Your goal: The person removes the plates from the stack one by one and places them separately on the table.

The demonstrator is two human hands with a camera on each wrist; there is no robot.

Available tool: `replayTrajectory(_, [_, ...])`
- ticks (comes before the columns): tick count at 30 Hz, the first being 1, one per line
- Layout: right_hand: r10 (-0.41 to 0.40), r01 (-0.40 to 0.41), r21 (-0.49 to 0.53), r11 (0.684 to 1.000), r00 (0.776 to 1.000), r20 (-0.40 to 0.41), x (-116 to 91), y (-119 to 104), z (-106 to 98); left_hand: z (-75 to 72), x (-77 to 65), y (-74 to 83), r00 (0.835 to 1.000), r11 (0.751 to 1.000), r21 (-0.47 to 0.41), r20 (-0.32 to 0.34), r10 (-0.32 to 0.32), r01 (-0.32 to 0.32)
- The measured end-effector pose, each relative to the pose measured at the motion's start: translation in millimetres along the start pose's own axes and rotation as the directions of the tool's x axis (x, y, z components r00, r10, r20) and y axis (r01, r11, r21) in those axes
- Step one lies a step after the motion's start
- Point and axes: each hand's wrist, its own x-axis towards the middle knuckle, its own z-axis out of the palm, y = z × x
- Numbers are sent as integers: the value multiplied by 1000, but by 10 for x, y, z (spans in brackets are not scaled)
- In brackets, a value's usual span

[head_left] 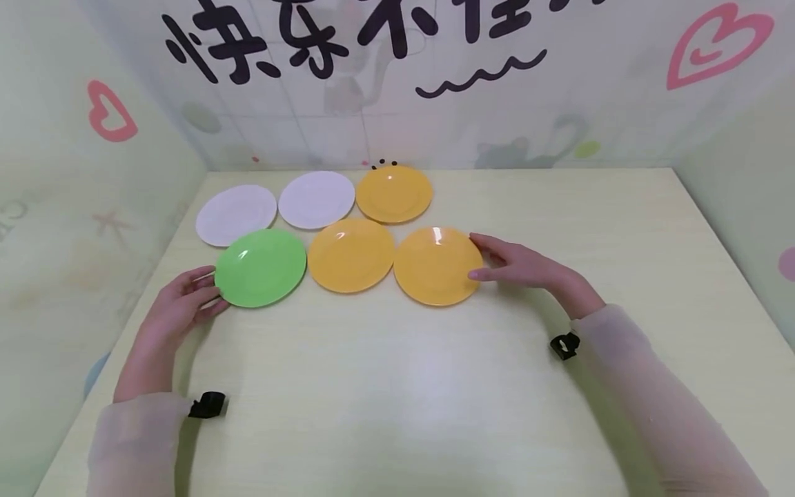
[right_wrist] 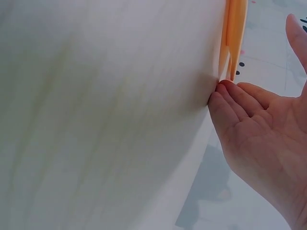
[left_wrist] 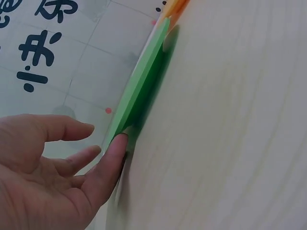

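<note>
My left hand (head_left: pixel 177 304) is at the left rim of a green plate (head_left: pixel 261 268), its fingertips right at the edge. In the left wrist view, one lower finger (left_wrist: pixel 112 158) meets the green plate's rim, and the thumb stands apart. My right hand (head_left: pixel 522 264) touches the right rim of a yellow-orange plate (head_left: pixel 438 266); the thumb overlaps that rim in the head view. The right wrist view has its fingers (right_wrist: pixel 247 100) extended low against the table at the plate's edge, thumb raised. Between these plates lies a second yellow-orange plate (head_left: pixel 351 255).
Behind them, two white plates (head_left: pixel 236 215) and another yellow-orange plate (head_left: pixel 394 194) form a back row near the wall (head_left: pixel 397 124). The pale wooden table (head_left: pixel 397 386) extends in front and to the right. Each wrist wears a small black camera (head_left: pixel 208 405).
</note>
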Motion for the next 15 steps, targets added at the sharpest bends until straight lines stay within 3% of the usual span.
replayTrajectory(4, [1,-1,13,1000,1000,5,4,24,-1,-9,-17,33,1000,1000,17,23,-3,3])
replayTrajectory(10, [0,0,12,1000,1000,4,-14,13,-14,12,-42,39,998,985,165,6,-59,57])
replayTrajectory(15, [-6,6,2,1000,1000,9,1,-1,-20,-5,-58,26,997,941,329,-41,-68,78])
